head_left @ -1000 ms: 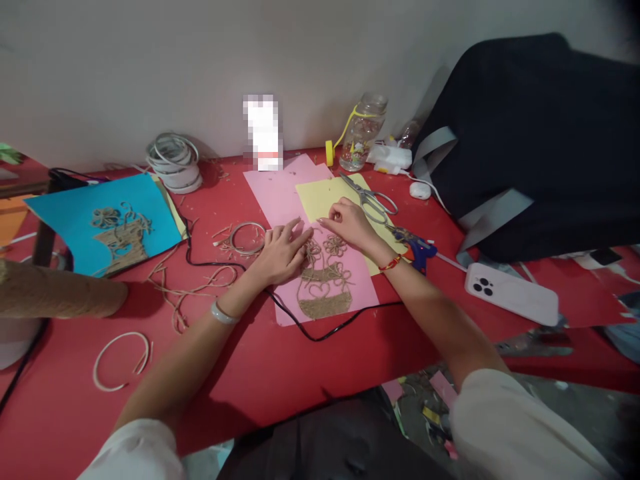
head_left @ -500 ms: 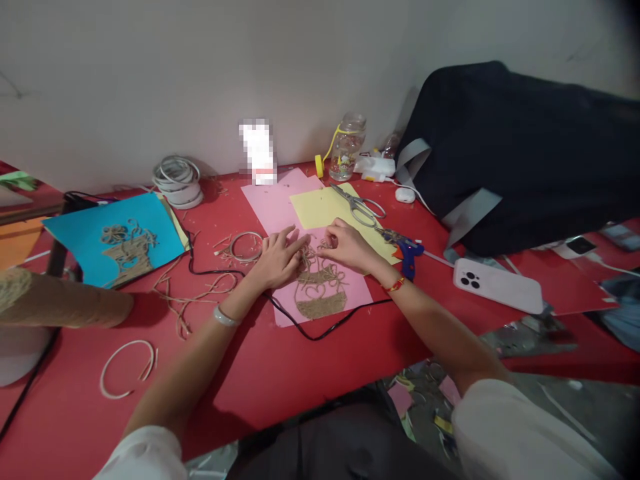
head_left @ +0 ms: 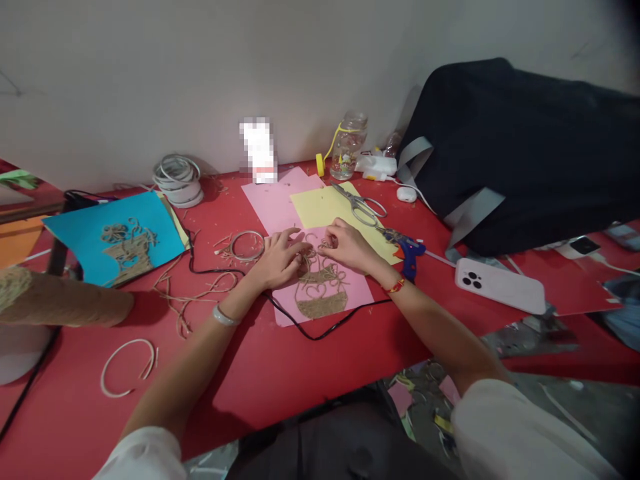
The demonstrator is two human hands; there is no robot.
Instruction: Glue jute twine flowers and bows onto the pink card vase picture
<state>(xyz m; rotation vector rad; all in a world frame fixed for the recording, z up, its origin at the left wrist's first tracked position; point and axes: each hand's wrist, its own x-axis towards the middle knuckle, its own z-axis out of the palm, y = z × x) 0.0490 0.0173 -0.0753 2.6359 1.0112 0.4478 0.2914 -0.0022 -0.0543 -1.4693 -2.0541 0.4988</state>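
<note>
Pink paper (head_left: pixel 360 291) lies on the red table, bearing a basket-like design of brown twine (head_left: pixel 323 305) with loops and a heart outline. My left hand (head_left: pixel 283 260) rests palm down over the paper's left side, fingers spread and fingertips beside the upper twine curls. Across from it, my right hand (head_left: pixel 350 247) has thumb and forefinger pinched on a small curl of twine at the top of the design. The hands partly cover the upper curls. Right of the paper sits a blue glue gun (head_left: pixel 411 253); grey scissors (head_left: pixel 359 205) lie on yellow paper (head_left: pixel 313 208).
A blue card (head_left: pixel 90 233) with twine work lies left, near loose twine strands (head_left: pixel 175 300) and a twine roll (head_left: pixel 75 298). A black cable (head_left: pixel 313 338) crosses the pink sheet's lower edge. A phone (head_left: pixel 500 285), a jar (head_left: pixel 347 147) and a dark bag (head_left: pixel 520 153) stand right.
The left hand's forefinger has dipped slightly toward the twine curls. The right hand keeps its pinch in nearly the same place.
</note>
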